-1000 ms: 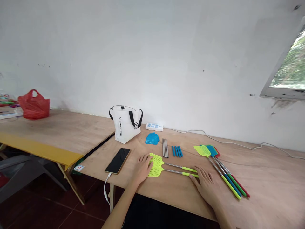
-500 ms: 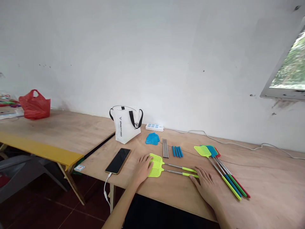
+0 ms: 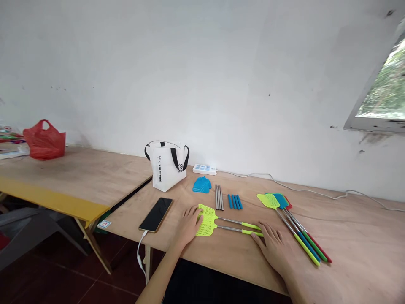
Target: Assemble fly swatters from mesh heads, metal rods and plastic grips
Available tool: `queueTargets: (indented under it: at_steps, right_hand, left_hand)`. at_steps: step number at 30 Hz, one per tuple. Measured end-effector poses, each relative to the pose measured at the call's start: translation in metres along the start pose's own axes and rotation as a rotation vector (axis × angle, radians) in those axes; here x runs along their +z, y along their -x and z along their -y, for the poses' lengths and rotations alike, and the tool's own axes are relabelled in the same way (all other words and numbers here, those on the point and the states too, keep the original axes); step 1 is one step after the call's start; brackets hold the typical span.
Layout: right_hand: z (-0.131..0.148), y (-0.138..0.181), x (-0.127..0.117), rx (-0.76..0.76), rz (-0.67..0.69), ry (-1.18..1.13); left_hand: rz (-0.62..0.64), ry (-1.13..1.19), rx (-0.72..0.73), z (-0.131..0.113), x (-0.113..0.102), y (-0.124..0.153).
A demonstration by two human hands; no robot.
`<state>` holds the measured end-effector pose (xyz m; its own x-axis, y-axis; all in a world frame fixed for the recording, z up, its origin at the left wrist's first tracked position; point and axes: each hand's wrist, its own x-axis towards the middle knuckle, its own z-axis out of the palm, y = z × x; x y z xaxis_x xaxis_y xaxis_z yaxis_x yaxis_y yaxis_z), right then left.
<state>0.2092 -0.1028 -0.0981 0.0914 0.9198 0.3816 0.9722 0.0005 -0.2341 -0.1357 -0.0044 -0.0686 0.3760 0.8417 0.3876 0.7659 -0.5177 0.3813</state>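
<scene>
Two yellow-green fly swatters (image 3: 207, 220) lie side by side on the wooden table, heads to the left and handles to the right. My left hand (image 3: 190, 223) rests flat at the left edge of their heads, fingers stretched out. At the other end my right hand (image 3: 272, 245) lies with its fingers spread over the handle ends, which it partly covers. Behind them are several metal tubes (image 3: 219, 197), several blue handle sleeves (image 3: 235, 202) and a small pile of blue swatter heads (image 3: 201, 185). Right of my right hand lies a fanned group of assembled swatters (image 3: 299, 228) with yellow-green, blue, green and red handles.
A phone (image 3: 156, 214) on a white cable lies left of my left hand. Behind it stands a white bag (image 3: 166, 169) with black straps. A power strip (image 3: 204, 169) sits by the wall, its cord running right. A red plastic bag (image 3: 47, 141) is on the left table.
The view has shifted very slightly. Both hands and the swatters stay where they were.
</scene>
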Motion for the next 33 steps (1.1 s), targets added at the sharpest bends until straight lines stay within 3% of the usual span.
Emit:
queueTargets:
  at_steps: [12, 18, 24, 33]
  right_hand:
    - [-0.001, -0.001, 0.001, -0.018, -0.021, 0.004]
    - [0.004, 0.000, -0.002, -0.059, -0.123, -0.007]
    - [0.009, 0.000, -0.014, -0.087, -0.098, -0.019]
    - [0.012, -0.003, -0.022, -0.120, -0.053, -0.105]
  left_hand:
    - [0.004, 0.007, 0.000, -0.001, -0.002, 0.000]
    - [-0.004, 0.012, 0.012, 0.002, 0.001, 0.000]
    - [-0.016, 0.031, -0.048, 0.005, 0.004, -0.001]
    - [-0.009, 0.038, -0.027, 0.003, 0.000, -0.001]
